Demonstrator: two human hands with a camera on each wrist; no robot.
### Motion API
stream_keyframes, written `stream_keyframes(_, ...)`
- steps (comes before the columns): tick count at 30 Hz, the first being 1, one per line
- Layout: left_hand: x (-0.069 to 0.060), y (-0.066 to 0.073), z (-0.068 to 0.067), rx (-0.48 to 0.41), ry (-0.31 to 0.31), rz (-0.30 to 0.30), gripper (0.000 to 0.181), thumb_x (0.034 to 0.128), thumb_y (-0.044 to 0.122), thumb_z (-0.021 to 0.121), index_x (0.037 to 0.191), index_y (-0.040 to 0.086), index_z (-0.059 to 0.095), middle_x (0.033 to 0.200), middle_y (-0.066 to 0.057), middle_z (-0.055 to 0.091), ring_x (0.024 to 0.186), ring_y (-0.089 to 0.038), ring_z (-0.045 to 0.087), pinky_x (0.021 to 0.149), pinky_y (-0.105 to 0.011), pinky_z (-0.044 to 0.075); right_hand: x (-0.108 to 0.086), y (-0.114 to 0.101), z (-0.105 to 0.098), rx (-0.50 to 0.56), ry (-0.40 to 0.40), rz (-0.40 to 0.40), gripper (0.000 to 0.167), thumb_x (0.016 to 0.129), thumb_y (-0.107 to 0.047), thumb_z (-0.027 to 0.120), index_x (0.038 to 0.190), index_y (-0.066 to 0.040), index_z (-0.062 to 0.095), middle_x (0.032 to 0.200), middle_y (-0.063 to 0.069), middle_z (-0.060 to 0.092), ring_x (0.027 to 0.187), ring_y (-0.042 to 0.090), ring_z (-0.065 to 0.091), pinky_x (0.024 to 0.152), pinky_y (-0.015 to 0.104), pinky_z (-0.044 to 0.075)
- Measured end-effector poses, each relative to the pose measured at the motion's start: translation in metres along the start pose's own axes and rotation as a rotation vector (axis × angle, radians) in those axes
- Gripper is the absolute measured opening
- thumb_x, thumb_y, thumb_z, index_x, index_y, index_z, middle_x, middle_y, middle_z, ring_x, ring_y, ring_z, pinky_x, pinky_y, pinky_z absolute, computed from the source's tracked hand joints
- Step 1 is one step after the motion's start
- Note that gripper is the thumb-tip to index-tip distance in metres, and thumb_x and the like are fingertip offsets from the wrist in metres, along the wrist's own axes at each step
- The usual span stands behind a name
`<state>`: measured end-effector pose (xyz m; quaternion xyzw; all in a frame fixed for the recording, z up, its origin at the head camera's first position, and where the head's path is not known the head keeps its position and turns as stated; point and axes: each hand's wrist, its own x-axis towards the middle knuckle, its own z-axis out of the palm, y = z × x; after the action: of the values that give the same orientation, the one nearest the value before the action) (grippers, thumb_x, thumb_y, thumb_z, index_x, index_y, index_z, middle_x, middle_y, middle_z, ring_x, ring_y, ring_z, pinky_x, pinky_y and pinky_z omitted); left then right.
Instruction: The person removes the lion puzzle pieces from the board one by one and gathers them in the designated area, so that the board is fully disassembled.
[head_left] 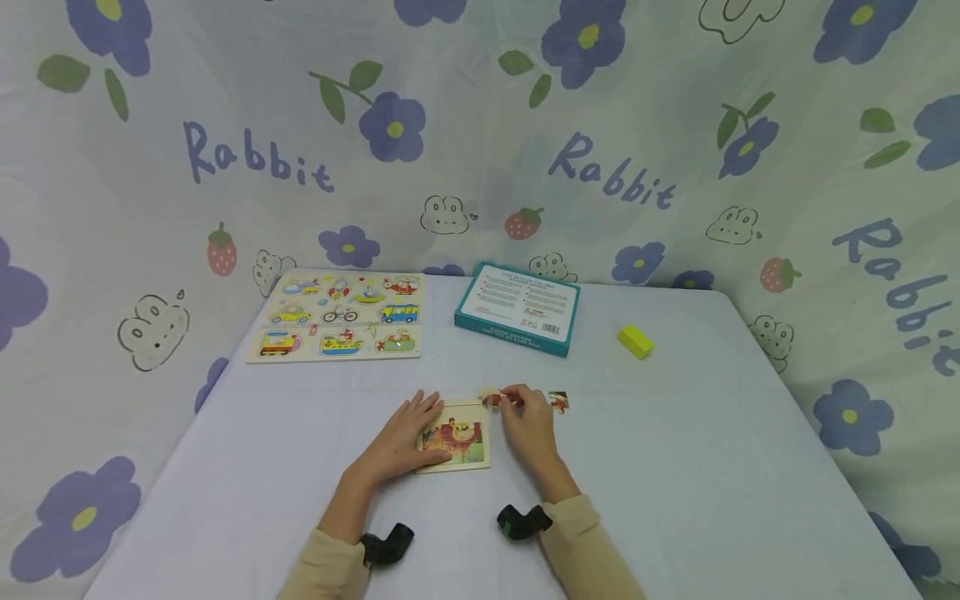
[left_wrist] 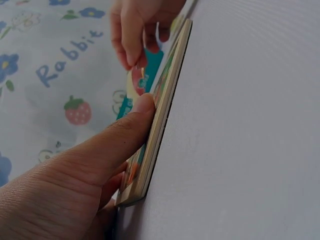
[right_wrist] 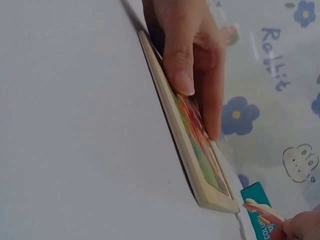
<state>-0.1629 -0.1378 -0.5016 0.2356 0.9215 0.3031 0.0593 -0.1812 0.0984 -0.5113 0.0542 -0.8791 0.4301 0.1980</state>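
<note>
Wears tan sleeves (head_left: 326, 571) and black wrist cameras (head_left: 387, 546). Rests the left hand (head_left: 401, 442), with straight, spread fingers, on the left side of a small wooden puzzle (head_left: 487, 442), flat on the white table (head_left: 675, 483). With the right hand (head_left: 531, 421), pinches a loose piece (head_left: 490, 400) between thumb and fingers, just beside the puzzle's far right corner. Has another piece (head_left: 558, 402) just right of that hand. Farther off, has a yellow block (head_left: 635, 342) at right, a blue-green box (head_left: 517, 308) in the middle and a board (head_left: 341, 326) of vehicle pictures at left. Ends with a flowery rabbit cloth (head_left: 480, 150) at the back.
</note>
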Motion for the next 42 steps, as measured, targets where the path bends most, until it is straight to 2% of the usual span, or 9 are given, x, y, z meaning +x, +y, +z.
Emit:
stream_keyframes(6,0.001,0.001,0.000,0.010,0.002,-0.002,0.088,0.0730,0.053,0.069,0.140,0.005,0.038,0.148,-0.007,0.028,0.138,-0.028,0.011,0.111,-0.044,0.010,0.004,0.009,-0.007,-0.025,0.027,0.021,0.007,0.083,-0.009,0.066,0.090,-0.009,0.067,0.076,-0.002,0.059,0.072,0.013,0.050,0.060,0.027,0.046)
stream_keyframes(11,0.001,0.002,0.000,0.021,0.000,0.002,0.088,0.0732,0.052,0.070,0.140,0.004,0.037,0.148,-0.008,0.028,0.138,-0.029,0.012,0.111,-0.044,0.010,0.008,0.015,-0.014,-0.026,0.039,0.045,0.008,0.082,-0.009,0.066,0.090,-0.009,0.067,0.075,-0.001,0.060,0.073,0.015,0.052,0.063,0.029,0.043)
stream_keyframes(22,0.001,0.002,0.000,0.024,-0.002,0.003,0.088,0.0731,0.052,0.070,0.140,0.004,0.037,0.148,-0.008,0.028,0.138,-0.029,0.012,0.111,-0.045,0.010,0.012,0.024,-0.030,-0.019,-0.009,0.093,0.008,0.082,-0.010,0.066,0.091,-0.009,0.067,0.078,0.002,0.059,0.075,0.018,0.052,0.064,0.031,0.045)
stream_keyframes(30,0.001,0.001,0.000,0.022,0.000,0.008,0.089,0.0731,0.053,0.069,0.140,0.004,0.037,0.148,-0.009,0.028,0.138,-0.030,0.012,0.111,-0.045,0.010,0.013,0.028,-0.039,-0.017,-0.014,0.076,0.007,0.081,-0.006,0.066,0.088,-0.007,0.068,0.076,0.004,0.060,0.073,0.019,0.052,0.062,0.032,0.046)
stream_keyframes(42,0.002,0.000,0.001,0.033,0.002,0.008,0.089,0.0728,0.052,0.070,0.140,0.003,0.037,0.148,-0.009,0.028,0.138,-0.029,0.012,0.111,-0.044,0.010,0.015,0.038,-0.043,-0.048,-0.029,0.102,0.011,0.083,-0.009,0.064,0.094,-0.007,0.067,0.077,0.003,0.058,0.073,0.018,0.050,0.062,0.029,0.045)
